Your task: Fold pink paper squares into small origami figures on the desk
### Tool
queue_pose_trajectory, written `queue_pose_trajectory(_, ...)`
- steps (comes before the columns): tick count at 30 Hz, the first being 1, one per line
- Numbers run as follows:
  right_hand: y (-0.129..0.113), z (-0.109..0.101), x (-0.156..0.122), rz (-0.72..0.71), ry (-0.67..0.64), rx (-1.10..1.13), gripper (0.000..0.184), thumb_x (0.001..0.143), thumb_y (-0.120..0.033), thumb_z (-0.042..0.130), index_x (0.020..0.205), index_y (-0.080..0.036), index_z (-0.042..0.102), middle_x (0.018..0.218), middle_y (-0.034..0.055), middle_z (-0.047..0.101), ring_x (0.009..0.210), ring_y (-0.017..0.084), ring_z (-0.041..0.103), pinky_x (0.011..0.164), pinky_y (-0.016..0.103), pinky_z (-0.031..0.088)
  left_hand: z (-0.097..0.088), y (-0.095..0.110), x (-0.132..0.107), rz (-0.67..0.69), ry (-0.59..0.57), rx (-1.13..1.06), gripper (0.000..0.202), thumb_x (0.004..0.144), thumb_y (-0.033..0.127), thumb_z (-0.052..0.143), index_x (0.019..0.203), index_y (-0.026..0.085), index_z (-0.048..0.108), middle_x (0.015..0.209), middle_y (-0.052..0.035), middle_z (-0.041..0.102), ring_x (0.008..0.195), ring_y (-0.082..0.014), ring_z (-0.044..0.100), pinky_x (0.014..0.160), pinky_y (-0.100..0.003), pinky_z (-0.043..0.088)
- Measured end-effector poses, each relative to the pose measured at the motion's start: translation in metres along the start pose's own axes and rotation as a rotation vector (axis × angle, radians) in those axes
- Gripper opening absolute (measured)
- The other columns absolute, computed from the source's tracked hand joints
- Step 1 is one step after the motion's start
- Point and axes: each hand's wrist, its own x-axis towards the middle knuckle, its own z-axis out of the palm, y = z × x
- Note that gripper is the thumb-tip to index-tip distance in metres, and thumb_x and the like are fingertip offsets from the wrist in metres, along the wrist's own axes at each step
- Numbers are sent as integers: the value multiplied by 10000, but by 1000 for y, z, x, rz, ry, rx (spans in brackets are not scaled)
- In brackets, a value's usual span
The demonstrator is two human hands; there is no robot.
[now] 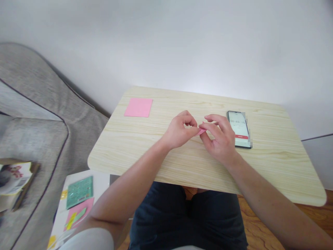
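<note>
Between my two hands is a small folded piece of pink paper (202, 131), mostly covered by the fingers. My left hand (181, 129) pinches its left side between thumb and curled fingers. From the other side, my right hand (219, 137) grips it with thumb and forefinger, the other fingers bent above. Both hands are over the middle of the pale wooden table (273, 166). A flat square of pink paper (138, 107) lies at the table's far left. Just right of my right hand is a phone (239, 130) with a timer on its screen.
A grey sofa (49, 114) stands left of the table, with a printed package (15, 178) on its seat. On a white surface at lower left lie a green packet (79, 192) and pink, yellow and green paper pieces (78, 214). A white wall (182, 45) rises behind the table.
</note>
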Motion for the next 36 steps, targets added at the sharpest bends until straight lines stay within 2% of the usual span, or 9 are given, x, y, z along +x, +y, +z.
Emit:
queue_pose_trajectory(10,-3,2,-2,43,31,-22,246,897,-191,698,1109,-315,707,1263,93,660,1125,315,634,899,530,566,0,-1,1,6,-7,4,125,752,172,707,635,178,662,777,-2,572,757,-133,512,721,-315,416)
queue_pose_trajectory(16,-3,1,1,38,39,24,225,919,-203,685,1122,-298,705,1248,92,667,1124,296,649,920,509,574,-1,-3,0,3,-5,29,175,776,265,750,652,178,661,792,2,566,758,-130,512,719,-311,418)
queue_pose_trajectory(19,-3,0,4,36,29,84,282,924,-190,675,1185,-294,688,1251,93,677,1160,289,650,981,511,562,0,-4,-1,31,19,58,180,795,273,752,669,181,661,804,5,563,771,-128,517,743,-313,432)
queue_pose_trajectory(21,-3,0,5,82,32,127,349,928,-201,671,1263,-297,653,1252,92,681,1157,285,655,988,511,561,1,-5,-2,61,39,74,161,803,254,742,682,184,663,808,5,564,778,-130,523,754,-314,439)
queue_pose_trajectory(24,-2,1,4,231,36,209,409,932,-258,687,1332,-302,607,1254,84,676,1059,257,682,912,484,587,2,-5,-3,91,64,75,140,808,236,731,692,185,670,809,4,567,778,-132,526,749,-314,442)
queue_pose_trajectory(26,0,3,4,312,28,277,347,934,-307,698,1276,-302,640,1244,76,676,1035,243,686,876,459,601,2,-5,-3,100,70,59,139,810,237,733,694,185,676,806,4,564,775,-130,524,741,-312,439)
queue_pose_trajectory(30,5,5,4,382,12,416,161,940,-352,699,1088,-294,718,1186,60,691,1079,240,680,864,428,618,3,-5,-3,97,58,17,120,801,229,744,702,186,691,804,5,566,779,-127,524,737,-304,435)
queue_pose_trajectory(36,4,5,5,400,35,471,121,927,-330,724,1043,-298,740,1126,46,706,1034,225,691,849,409,618,1,-2,-2,48,24,0,96,810,200,716,714,199,721,805,-3,605,798,-140,543,757,-310,447)
